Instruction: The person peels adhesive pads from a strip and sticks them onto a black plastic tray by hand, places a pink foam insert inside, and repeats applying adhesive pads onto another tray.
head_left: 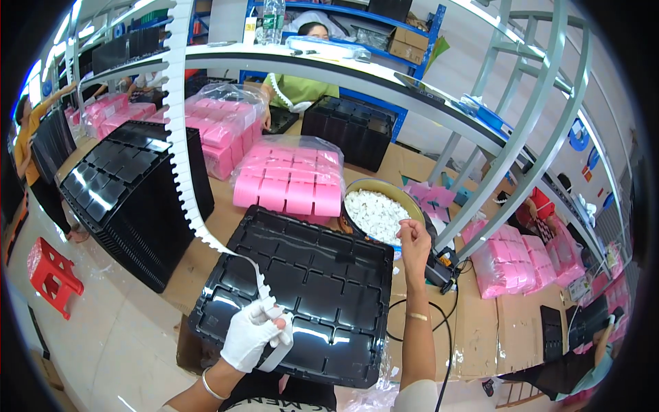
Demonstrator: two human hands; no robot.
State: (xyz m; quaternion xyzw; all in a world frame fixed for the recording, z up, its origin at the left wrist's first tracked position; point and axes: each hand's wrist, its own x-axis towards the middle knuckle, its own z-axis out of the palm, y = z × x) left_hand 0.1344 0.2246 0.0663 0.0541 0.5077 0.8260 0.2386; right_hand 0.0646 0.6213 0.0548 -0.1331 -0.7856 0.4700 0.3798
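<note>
White notched strip (177, 123) hangs from above, curves down across the black tray (305, 292), end in the left hand (254, 335). Left hand gloved white, fingers clamped on the strip over the tray's near-left part. Right hand (414, 244) bare-fingered, raised just beside the round tub (399, 193) of white pieces (373, 214); thumb and fingertips together, can't tell if anything is between them. Tray sits at the near side of the cardboard-covered table (473, 336). Beyond it, plastic-wrapped pink stack (288, 180); left, tall black tray stack (154, 213); red stool (55, 275) on floor.
</note>
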